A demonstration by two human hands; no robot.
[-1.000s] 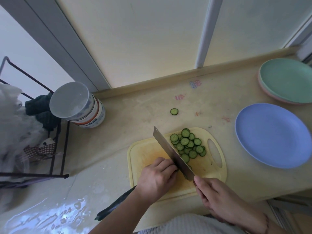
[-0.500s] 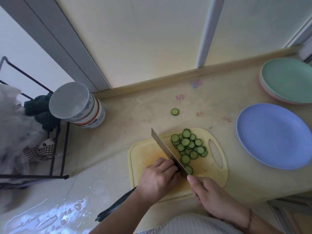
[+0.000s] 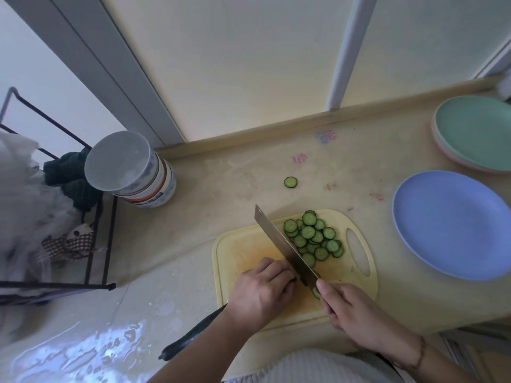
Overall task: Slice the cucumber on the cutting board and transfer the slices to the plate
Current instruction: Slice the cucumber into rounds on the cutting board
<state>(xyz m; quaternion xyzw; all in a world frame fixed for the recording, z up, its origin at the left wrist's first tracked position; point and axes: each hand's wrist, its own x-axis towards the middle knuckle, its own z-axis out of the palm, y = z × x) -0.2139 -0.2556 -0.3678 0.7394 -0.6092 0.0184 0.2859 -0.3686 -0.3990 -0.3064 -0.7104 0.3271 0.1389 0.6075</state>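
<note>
A dark green cucumber (image 3: 190, 337) lies across the near left corner of the yellow cutting board (image 3: 240, 250), its cut end hidden under my left hand (image 3: 262, 294), which curls over it and holds it down. My right hand (image 3: 351, 313) grips the handle of a wide cleaver (image 3: 282, 241), whose blade stands against my left knuckles. A pile of several cucumber slices (image 3: 312, 239) lies on the board right of the blade. One fresh slice (image 3: 316, 293) sits by my right thumb. The empty blue plate (image 3: 453, 225) lies right of the board.
One stray cucumber slice (image 3: 290, 182) lies on the counter behind the board. A stack of green and pink plates (image 3: 475, 134) sits at the far right. A lidded tub (image 3: 130, 170) and a black wire rack (image 3: 55, 217) stand at the left. The counter's near left is wet.
The cleaver has gone through another cut and shifted slightly toward me. A new slice lies by my right thumb. My left hand stays on the cucumber.
</note>
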